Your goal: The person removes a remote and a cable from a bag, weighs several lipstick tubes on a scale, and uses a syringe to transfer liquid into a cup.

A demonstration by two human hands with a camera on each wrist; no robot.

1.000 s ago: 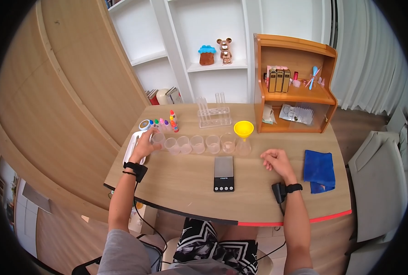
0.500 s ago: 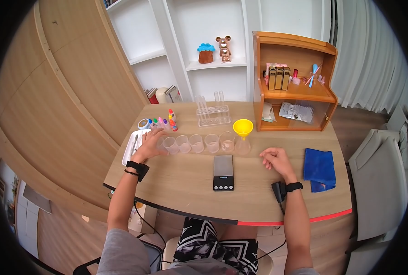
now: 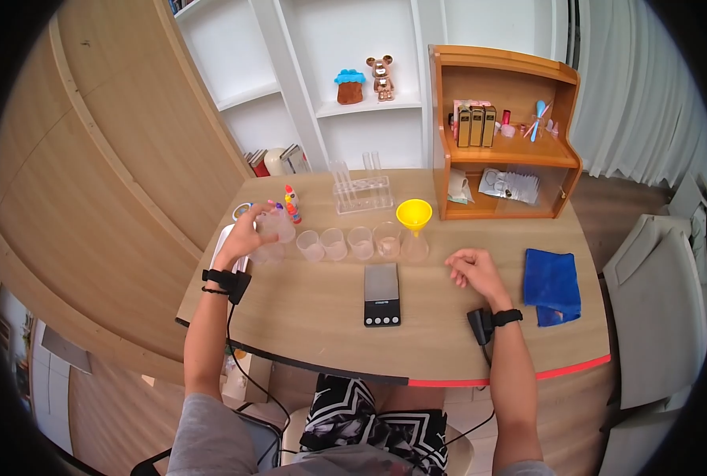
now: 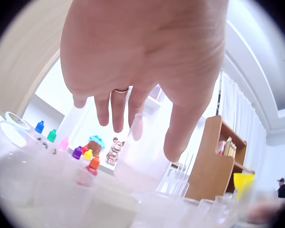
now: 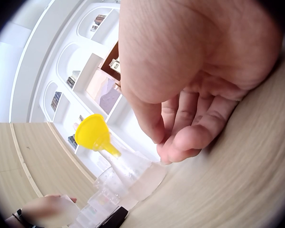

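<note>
My left hand (image 3: 246, 236) pinches a clear plastic cup (image 4: 145, 159) between thumb and fingers, raised over the left end of a row of similar cups. Below it in the head view stands another clear cup (image 3: 268, 254). To the right, several more cups (image 3: 334, 244) line up as far as a clear flask (image 3: 414, 247) with a yellow funnel (image 3: 414, 213) in its mouth. My right hand (image 3: 475, 270) rests on the table right of the flask, its fingers loosely curled around nothing.
A digital scale (image 3: 382, 295) lies in front of the cups. Behind them are a test tube rack (image 3: 363, 196) and small colored dropper bottles (image 3: 292, 208). A white tray (image 3: 222, 238) is at the left, a blue cloth (image 3: 551, 284) at the right, a wooden cabinet (image 3: 441, 127) at the back.
My left hand has taken hold of the second cup from the left and lifted it out of the row. The right hand stays where it was; the head view has shifted slightly.
</note>
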